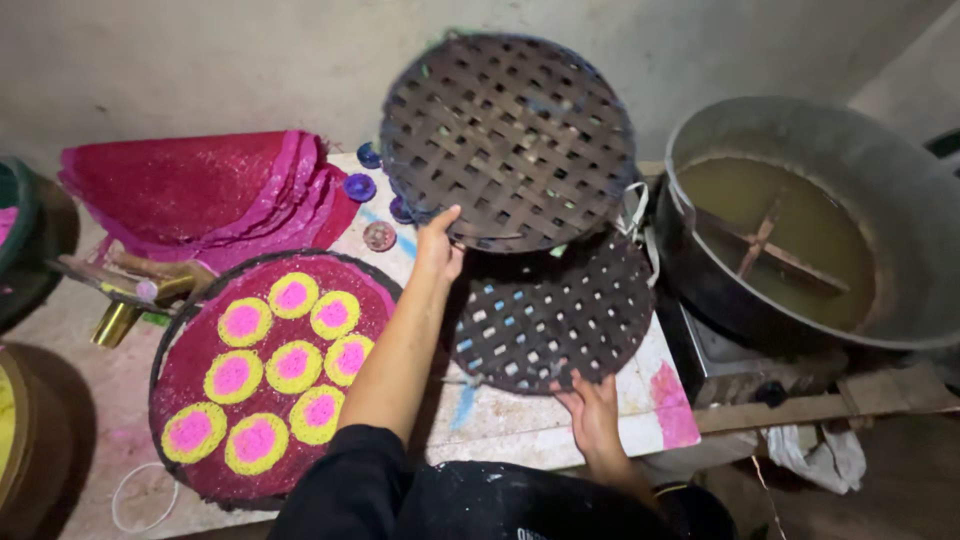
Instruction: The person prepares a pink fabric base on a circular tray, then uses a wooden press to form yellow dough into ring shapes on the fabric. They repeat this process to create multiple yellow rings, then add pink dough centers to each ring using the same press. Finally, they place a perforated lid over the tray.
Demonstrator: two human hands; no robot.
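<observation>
The left hand [438,248] is raised, its fingers closed on the lower rim of a round woven lattice tray [508,140]. This upper tray is lifted and tilted up, so its dark open weave faces the camera, above the back edge of the bench [520,425]. The left arm wears a black sleeve [345,490] that comes up from the bottom of the view.

The right hand [592,412] lies with spread fingers on the near rim of a second lattice tray [552,312]. It presses on the rim but does not grip around it, as far as I can see. This lower tray lies nearly flat on the bench, close to its right front corner, and its top edge goes under the lifted tray.

Just left of the left arm a third round tray [265,375] rests on the bench. It carries a dark red sheet with nine yellow discs [293,366], each with a pink centre. Behind it, at the back left, lies a pile of magenta sheets [205,190]. Some small round caps [360,186] stand near the back edge, between the pile and the lifted tray. Beyond the right edge of the bench stands a big metal pot [800,220] with a yellowish liquid inside.
</observation>
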